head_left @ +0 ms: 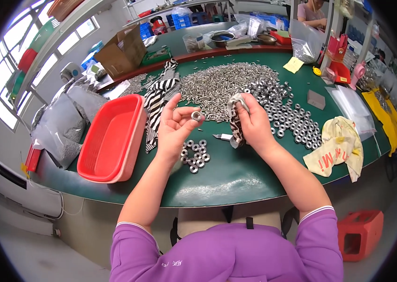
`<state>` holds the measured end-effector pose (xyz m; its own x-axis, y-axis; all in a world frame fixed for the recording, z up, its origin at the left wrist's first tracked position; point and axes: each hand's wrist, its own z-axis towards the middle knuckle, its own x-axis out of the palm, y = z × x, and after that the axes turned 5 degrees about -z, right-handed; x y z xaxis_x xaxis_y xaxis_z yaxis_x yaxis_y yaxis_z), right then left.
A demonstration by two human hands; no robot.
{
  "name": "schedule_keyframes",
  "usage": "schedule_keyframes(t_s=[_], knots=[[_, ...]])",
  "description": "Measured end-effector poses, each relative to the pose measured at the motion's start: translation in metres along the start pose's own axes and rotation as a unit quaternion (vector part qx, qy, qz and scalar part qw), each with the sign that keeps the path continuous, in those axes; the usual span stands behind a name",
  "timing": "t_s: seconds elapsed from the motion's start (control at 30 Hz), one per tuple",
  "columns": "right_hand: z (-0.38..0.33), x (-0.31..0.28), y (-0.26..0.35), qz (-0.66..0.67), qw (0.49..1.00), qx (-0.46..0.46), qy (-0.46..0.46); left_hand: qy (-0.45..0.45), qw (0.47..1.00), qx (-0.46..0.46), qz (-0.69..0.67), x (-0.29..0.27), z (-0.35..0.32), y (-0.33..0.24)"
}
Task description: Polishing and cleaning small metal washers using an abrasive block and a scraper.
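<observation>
From the head camera, the left hand (pixel 174 124) is raised above the green tabletop (pixel 236 174), palm turned up and fingers loosely spread, with a small round silver metal nut (pixel 196 115) pinched between the thumb and fingertips. The right hand (pixel 254 123) is curled closed around a crumpled brown-and-white patterned cloth (pixel 234 121), which hangs down from its grip just to the right of the nut. Directly below the left hand, a small cluster of silver nuts (pixel 195 156) lies on the tabletop, and a short grey metal piece (pixel 222 137) rests near the lower end of the cloth. Beyond the hands spreads a wide heap of small silver metal parts (pixel 222 87), and to the right of it many more silver nuts lie scattered in rows (pixel 292 120). A shallow red plastic basket (pixel 114 138) stands to the left of the left forearm, with a black-and-white striped cloth (pixel 158 101) lying between it and the heap. A cream cloth with red and yellow marks (pixel 339 145) lies at the right edge, and clear plastic bags of metal parts (pixel 60 129) sit at the far left.
</observation>
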<state>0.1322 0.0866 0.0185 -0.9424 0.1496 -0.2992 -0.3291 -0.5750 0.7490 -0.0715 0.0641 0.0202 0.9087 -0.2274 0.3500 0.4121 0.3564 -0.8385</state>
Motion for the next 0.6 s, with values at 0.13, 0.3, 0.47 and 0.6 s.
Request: schedule_keyframes(t_s=[0.13, 0.3, 0.47, 0.6], knots=[[-0.007, 0.007, 0.001, 0.049, 0.997, -0.054, -0.004, 0.000, 1.000, 0.001, -0.006, 0.006, -0.008, -0.009], [-0.013, 0.015, 0.040, 0.065, 0.987, -0.131, 0.061, -0.015, 0.999, -0.022, 0.033, -0.004, -0.042, -0.030], [-0.017, 0.044, 0.096, 0.059, 0.933, -0.196, 0.296, -0.057, 0.997, -0.024, 0.050, -0.020, -0.088, -0.064], [-0.022, 0.074, 0.113, 0.033, 0.866, -0.354, 0.352, -0.108, 0.987, -0.120, 0.014, -0.043, -0.135, -0.095]])
